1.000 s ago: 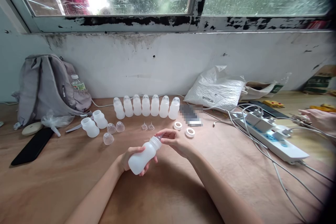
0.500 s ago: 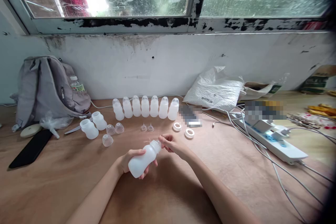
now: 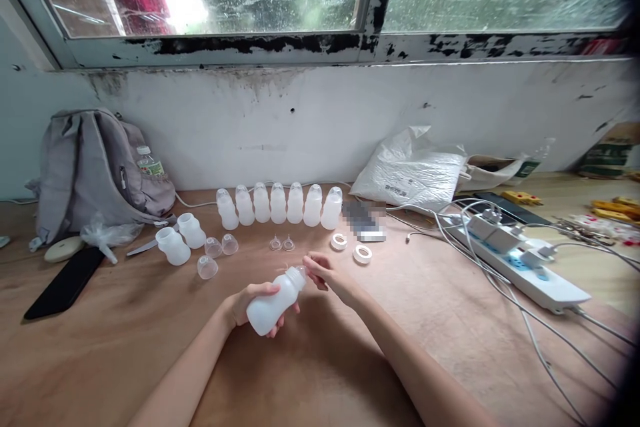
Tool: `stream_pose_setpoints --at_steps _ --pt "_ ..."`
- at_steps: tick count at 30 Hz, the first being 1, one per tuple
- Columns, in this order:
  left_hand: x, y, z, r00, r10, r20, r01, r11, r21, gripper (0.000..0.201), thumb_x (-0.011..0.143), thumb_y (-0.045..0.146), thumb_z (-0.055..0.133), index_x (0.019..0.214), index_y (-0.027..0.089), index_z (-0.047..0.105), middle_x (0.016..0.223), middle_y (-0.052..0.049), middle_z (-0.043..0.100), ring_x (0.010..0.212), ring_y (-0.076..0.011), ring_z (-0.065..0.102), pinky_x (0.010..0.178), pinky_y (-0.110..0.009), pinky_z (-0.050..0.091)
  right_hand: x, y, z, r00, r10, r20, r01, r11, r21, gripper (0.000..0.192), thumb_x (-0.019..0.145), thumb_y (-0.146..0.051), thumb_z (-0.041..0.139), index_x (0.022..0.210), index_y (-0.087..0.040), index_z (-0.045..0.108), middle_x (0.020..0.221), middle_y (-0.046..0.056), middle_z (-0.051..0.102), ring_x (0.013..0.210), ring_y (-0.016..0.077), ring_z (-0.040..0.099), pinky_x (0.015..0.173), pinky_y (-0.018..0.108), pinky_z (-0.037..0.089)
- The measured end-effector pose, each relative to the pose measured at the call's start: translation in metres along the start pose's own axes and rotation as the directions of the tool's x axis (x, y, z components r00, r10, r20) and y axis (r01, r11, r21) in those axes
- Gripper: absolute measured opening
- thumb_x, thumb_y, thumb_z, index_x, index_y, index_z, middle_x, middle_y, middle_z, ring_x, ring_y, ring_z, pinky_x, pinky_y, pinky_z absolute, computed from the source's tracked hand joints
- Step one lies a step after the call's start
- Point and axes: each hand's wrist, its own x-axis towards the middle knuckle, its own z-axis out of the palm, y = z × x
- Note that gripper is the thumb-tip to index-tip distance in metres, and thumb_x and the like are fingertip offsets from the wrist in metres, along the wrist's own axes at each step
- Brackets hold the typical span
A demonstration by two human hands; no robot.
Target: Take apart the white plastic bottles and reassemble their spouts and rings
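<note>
My left hand [image 3: 250, 303] is wrapped around a frosted white baby bottle [image 3: 273, 307], tilted with its neck up to the right. At that neck my right hand [image 3: 323, 270] pinches the clear teat, mostly hidden behind the fingers. Beyond my hands, two clear teats [image 3: 281, 243] stand on the table. Two white collar rings [image 3: 362, 254] lie to the right. On the left are two open bottles [image 3: 173, 245] and three clear dome caps [image 3: 207, 267]. Several capped bottles [image 3: 278, 203] stand in a row near the wall.
A grey backpack [image 3: 95, 167], a black phone [image 3: 65, 283] and a knife [image 3: 143, 247] occupy the left side. Toward the right are a white plastic mailing bag [image 3: 410, 170] and a power strip [image 3: 540, 283] with loose white cables. The wall and window rise behind the table.
The view has shifted slightly. My left hand keeps its grip on the bottle, and my right fingers stay at its top with only a slight change of pose.
</note>
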Motion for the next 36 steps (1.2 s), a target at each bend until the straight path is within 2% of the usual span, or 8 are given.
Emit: stream_pose_setpoints --at_steps 3,6,12,17,23,27,32,36 --pt "-0.002 0.0 -0.001 1.0 0.018 0.006 -0.018 1.0 -0.004 0.055 0.071 0.051 0.045 0.095 0.005 0.059 0.06 -0.006 0.058 0.046 -0.0146 0.057 0.04 -0.022 0.041 -0.002 -0.003 0.0 0.99 -0.038 0.139 0.014 0.986 0.169 0.034 0.071 -0.038 0.062 0.1 -0.022 0.054 0.084 0.001 0.059 0.07 0.0127 0.055 0.056 0.023 0.041" --pt "-0.002 0.001 0.004 0.999 0.039 0.015 -0.039 0.999 0.024 0.054 0.068 0.053 0.047 0.092 0.006 0.059 0.06 -0.006 0.057 0.045 -0.0147 0.056 0.04 -0.022 0.041 -0.003 -0.005 0.002 0.963 -0.072 0.261 0.015 0.977 0.213 0.049 0.064 -0.032 0.07 0.109 -0.019 0.055 0.102 0.007 0.06 0.093 0.0201 0.055 0.078 0.032 0.042" --pt "0.006 0.006 0.028 0.941 0.237 -0.24 -0.161 0.941 0.296 0.031 0.065 0.038 0.064 0.08 0.013 0.055 0.065 -0.001 0.056 0.052 -0.012 0.056 0.044 -0.02 0.041 -0.001 -0.001 0.01 0.999 -0.023 -0.032 0.025 0.998 0.056 0.027 0.072 -0.041 0.062 0.078 -0.015 0.063 0.076 0.005 0.064 0.076 0.0186 0.058 0.068 0.031 0.043" --pt "0.008 0.004 0.032 0.968 0.171 -0.183 -0.147 0.98 0.134 0.042 0.066 0.05 0.054 0.082 0.011 0.054 0.062 -0.004 0.057 0.046 -0.0139 0.055 0.04 -0.022 0.04 -0.003 0.0 0.013 0.98 -0.058 0.19 -0.001 0.955 0.295 0.042 0.069 -0.038 0.065 0.105 -0.017 0.057 0.101 0.01 0.06 0.086 0.0207 0.057 0.064 0.029 0.044" --pt "0.002 0.013 0.037 0.905 0.289 -0.312 -0.164 0.914 0.372 0.034 0.067 0.044 0.06 0.079 0.012 0.054 0.068 -0.004 0.059 0.056 -0.0161 0.058 0.048 -0.024 0.042 -0.006 -0.001 0.019 0.994 -0.095 0.059 0.072 0.944 0.321 0.03 0.073 -0.032 0.064 0.099 -0.017 0.059 0.095 0.008 0.063 0.089 0.0214 0.057 0.076 0.033 0.042" --pt "0.008 0.009 0.039 0.78 0.479 -0.403 -0.104 0.734 0.671 0.032 0.068 0.044 0.059 0.071 0.013 0.056 0.067 -0.002 0.058 0.061 -0.0155 0.055 0.053 -0.023 0.04 -0.005 0.0 0.02 0.995 -0.097 -0.023 0.1 0.966 0.239 0.03 0.073 -0.035 0.063 0.098 -0.019 0.059 0.101 0.008 0.062 0.097 0.0225 0.055 0.082 0.034 0.041" --pt "0.021 -0.01 0.029 0.483 0.75 -0.452 0.052 0.49 0.87 0.039 0.077 0.047 0.047 0.101 0.017 0.05 0.088 -0.007 0.061 0.081 -0.0229 0.057 0.07 -0.033 0.043 0.001 0.007 0.02 0.987 -0.111 -0.112 0.129 0.977 0.17 0.047 0.074 -0.041 0.06 0.117 -0.026 0.049 0.128 0.007 0.046 0.117 0.0212 0.041 0.095 0.037 0.035" --pt "0.024 -0.022 0.015 0.331 0.848 -0.415 0.124 0.397 0.91 0.046 0.084 0.044 0.036 0.117 0.014 0.041 0.113 -0.015 0.052 0.109 -0.0262 0.047 0.09 -0.041 0.036 0.003 0.014 0.026 0.995 -0.083 0.049 0.076 0.989 0.125 0.052 0.07 -0.039 0.065 0.117 -0.025 0.048 0.123 0.007 0.05 0.111 0.0207 0.047 0.094 0.038 0.037"
